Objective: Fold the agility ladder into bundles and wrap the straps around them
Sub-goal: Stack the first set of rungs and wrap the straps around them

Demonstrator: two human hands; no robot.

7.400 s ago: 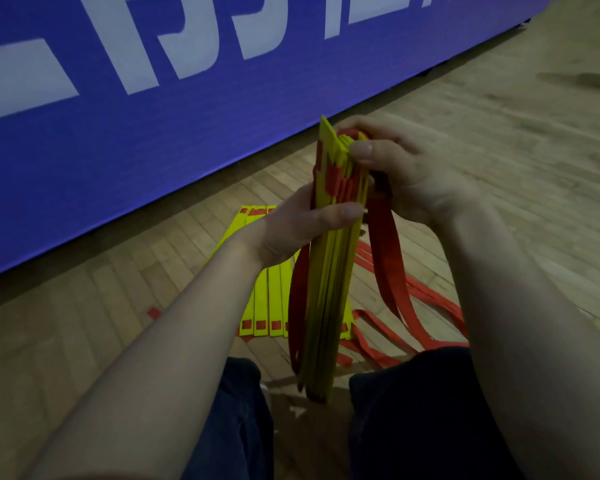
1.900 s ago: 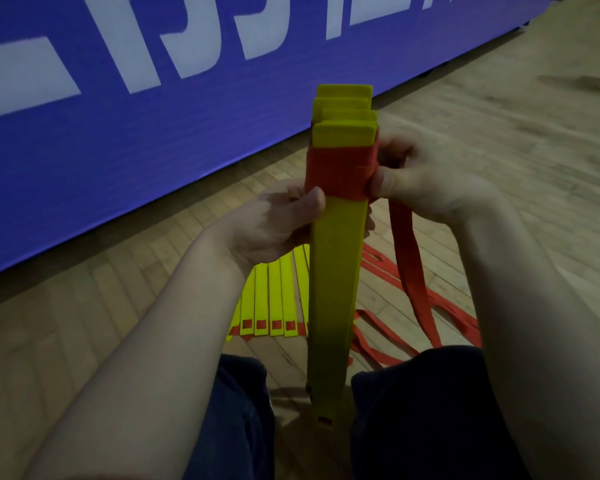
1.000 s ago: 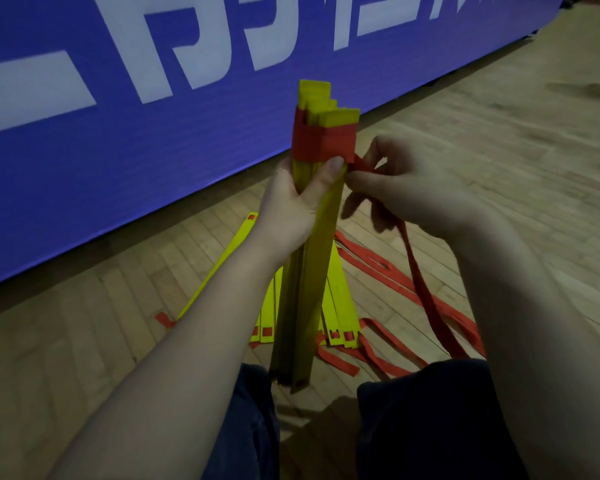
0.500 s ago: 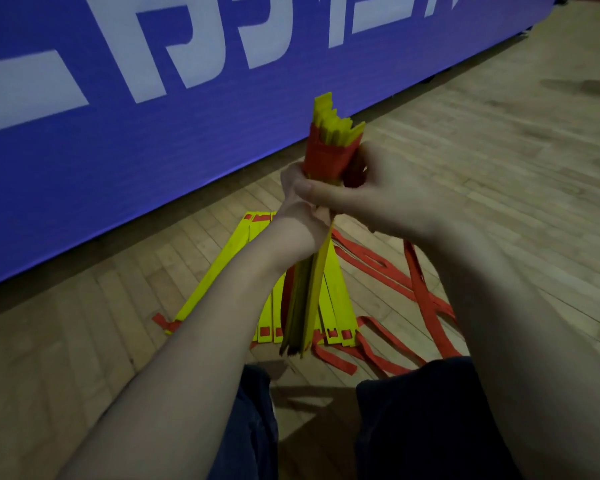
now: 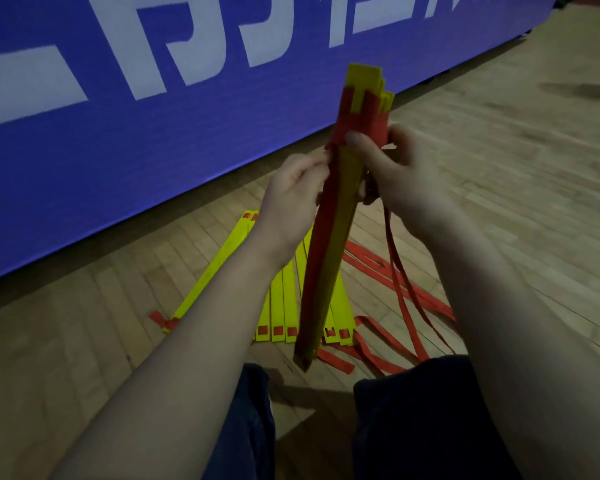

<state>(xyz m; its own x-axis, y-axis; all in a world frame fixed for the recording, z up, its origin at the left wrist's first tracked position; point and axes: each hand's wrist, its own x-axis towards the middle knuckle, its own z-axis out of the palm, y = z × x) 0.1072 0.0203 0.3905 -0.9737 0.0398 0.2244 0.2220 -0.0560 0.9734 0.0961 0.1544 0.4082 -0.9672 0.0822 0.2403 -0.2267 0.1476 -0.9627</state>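
Head: ladder bundle point(image 5: 334, 254), illegible banner lettering point(image 5: 25, 81)

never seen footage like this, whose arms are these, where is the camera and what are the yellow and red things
There is no machine here: the one picture comes from a camera worn on a person's head, looking down at their own arms and hands. They sit on a wooden floor before a blue banner. The yellow and red things are an agility ladder: flat yellow rungs joined by red straps. The left hand and right hand hold a bundle of stacked rungs nearly upright. A red wrap goes round its upper end, under the right thumb. A loose strap hangs from under the right hand towards the floor. More rungs lie flat side by side on the floor behind the bundle.
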